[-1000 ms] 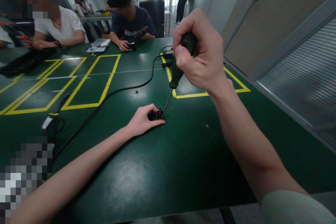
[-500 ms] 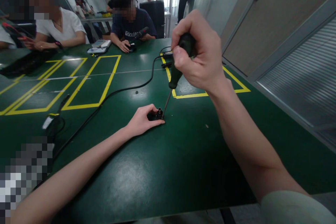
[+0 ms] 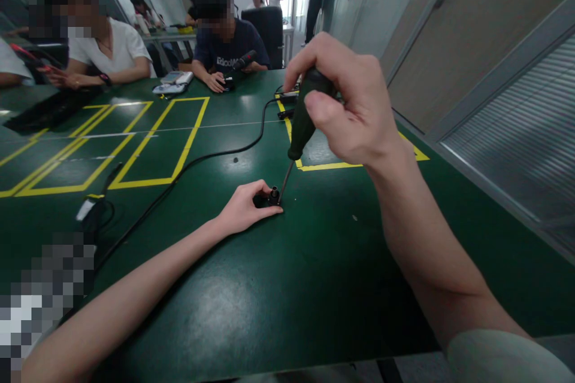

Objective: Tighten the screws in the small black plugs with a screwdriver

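Small black part with a short stub poking up, sitting on the green table, pinched in the left hand between thumb and finger. The right hand is wrapped round a screwdriver, fat dark-green handle, thin shaft slanting down to the part's right side.

Green table with open room between the forearms, obstructed at the middle and left.
Beyond that room, the way is blocked by the left hand, a small black part and a slanted screwdriver gripped by the right hand; farther left, the table is crossed by a black cable.
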`<action>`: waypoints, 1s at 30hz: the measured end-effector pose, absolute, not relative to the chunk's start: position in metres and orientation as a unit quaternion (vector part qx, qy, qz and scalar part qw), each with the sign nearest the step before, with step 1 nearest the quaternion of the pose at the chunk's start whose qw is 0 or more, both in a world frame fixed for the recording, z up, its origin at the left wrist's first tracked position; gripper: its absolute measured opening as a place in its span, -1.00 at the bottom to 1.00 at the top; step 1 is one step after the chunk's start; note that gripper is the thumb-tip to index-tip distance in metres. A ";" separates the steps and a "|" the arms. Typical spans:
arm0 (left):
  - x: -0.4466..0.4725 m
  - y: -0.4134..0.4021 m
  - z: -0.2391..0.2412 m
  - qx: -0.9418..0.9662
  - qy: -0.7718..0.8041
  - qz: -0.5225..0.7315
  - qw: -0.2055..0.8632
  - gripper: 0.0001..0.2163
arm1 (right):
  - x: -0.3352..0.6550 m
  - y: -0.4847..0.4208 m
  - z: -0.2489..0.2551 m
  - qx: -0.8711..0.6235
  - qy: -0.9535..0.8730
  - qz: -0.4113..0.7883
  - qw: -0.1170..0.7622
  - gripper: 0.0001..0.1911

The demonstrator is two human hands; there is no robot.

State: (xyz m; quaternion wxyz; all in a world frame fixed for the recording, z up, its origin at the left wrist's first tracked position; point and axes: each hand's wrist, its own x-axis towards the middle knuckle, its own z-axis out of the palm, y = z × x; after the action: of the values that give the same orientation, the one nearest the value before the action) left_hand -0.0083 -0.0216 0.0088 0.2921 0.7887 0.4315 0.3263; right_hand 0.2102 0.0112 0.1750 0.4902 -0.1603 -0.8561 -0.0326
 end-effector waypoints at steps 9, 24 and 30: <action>-0.006 -0.021 0.009 0.787 0.430 0.333 0.293 -0.69 | 0.205 0.013 0.173 -0.171 -0.854 0.037 0.489 -0.66; -0.007 -0.021 0.007 0.785 0.444 0.322 0.289 -0.65 | 0.206 0.018 0.170 -0.141 -0.838 0.018 0.527 -0.51; -0.007 -0.020 0.006 0.786 0.447 0.320 0.283 -0.64 | 0.206 0.019 0.170 -0.152 -0.838 0.035 0.522 -0.57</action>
State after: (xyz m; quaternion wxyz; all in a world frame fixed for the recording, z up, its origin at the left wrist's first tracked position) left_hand -0.0067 -0.0199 0.0057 0.2832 0.7856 0.4473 0.3201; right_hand 0.2060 0.0189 0.1700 0.5222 -0.1524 -0.8383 0.0354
